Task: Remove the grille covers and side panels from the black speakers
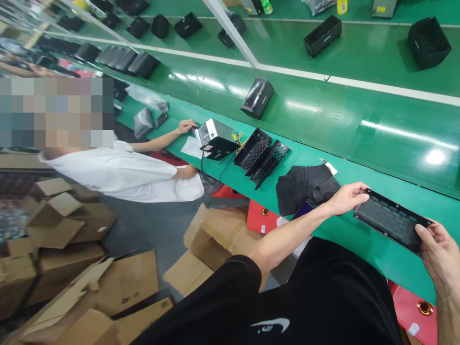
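A flat black rectangular panel, with rows of slots showing through its face, is held tilted over the green bench. My left hand pinches its left end between thumb and fingers. Around its right end my right hand is closed, thumb on top. Just left of the panel lies a fanned stack of black sheets on the bench. Beyond that stack are slotted black plastic housings.
A co-worker in a white shirt sits to the left, one hand by a boxy silver-and-black device. The green conveyor carries several black casings, one nearby. Opened cardboard boxes fill the floor at left.
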{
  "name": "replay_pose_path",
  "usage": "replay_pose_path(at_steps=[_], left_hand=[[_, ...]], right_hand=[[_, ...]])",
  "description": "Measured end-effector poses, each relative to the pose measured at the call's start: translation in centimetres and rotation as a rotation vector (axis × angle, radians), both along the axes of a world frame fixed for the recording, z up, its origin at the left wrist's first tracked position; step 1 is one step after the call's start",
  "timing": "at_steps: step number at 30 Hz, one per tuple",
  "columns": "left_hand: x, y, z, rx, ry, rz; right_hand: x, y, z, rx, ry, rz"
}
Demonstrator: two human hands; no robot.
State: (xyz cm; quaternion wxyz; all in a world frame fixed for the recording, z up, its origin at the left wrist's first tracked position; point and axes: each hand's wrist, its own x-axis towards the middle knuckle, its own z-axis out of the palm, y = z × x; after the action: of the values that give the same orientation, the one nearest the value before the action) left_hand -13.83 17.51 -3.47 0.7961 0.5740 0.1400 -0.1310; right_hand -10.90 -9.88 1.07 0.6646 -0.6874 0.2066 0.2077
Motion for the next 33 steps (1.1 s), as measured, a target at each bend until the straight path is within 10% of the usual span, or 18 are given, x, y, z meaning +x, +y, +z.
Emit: replay_pose_path(at_steps=[25, 33], left_hand=[[-0.2, 0.0, -2.0, -0.038, 0.041, -0.035], [0.1, -0.5, -4.2, 0.091, 0.048, -0.088]], right_hand=[[-0.2, -0.3, -1.6, 0.044, 0.071, -0.057], [-0.1, -1.6, -4.9, -0.067, 0.023, 0.001]])
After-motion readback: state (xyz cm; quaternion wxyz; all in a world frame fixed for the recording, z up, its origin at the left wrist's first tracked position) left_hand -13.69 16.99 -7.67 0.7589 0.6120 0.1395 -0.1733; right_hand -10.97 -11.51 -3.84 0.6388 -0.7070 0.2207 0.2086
